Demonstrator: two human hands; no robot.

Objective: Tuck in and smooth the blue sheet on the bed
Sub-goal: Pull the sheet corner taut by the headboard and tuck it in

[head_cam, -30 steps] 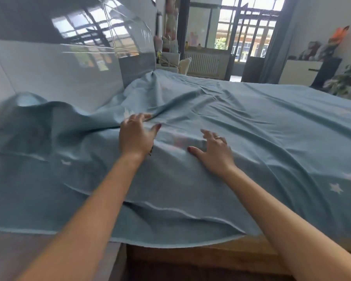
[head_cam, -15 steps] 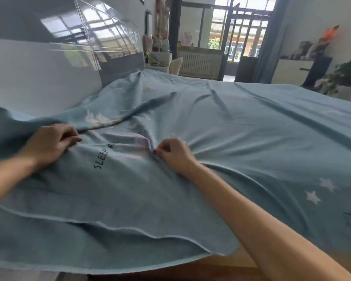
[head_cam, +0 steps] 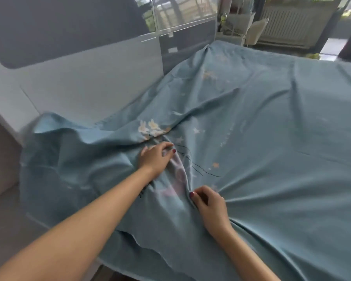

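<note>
Blue sheet [head_cam: 272, 138] covers the bed, spread from the near edge out to 12–2 o'clock. Far right half lies mostly flat with a few long creases. Near-left part is bunched: a raised fold at 9–10 o'clock stands up against the headboard [head_cam: 89, 78], and the sheet's hem hangs loose over the near-left bed corner around 7 o'clock.

Left hand [head_cam: 154, 157] sits at centre frame, palm down on the sheet, fingers curled and gathering a ridge of cloth; thumb tip with dark red nail touches the fabric on its 3 o'clock side. Looks clamped on the sheet.

Right hand [head_cam: 209, 203] is at 5 o'clock from the left hand, near but not touching it. Fingers are curled under and pinch the sheet; creases radiate from the grip toward 1–4 o'clock. Clamped on the sheet.

A tight ridge of cloth runs between the two hands, over a pink printed patch. White flower print [head_cam: 150, 127] lies just past the left hand at 12 o'clock; small stars are scattered to its right.

Headboard is glossy grey-white, along the left side from 9 to 12 o'clock. Radiator [head_cam: 288, 23] sits at the far wall, 1 o'clock, well apart from the hands.
</note>
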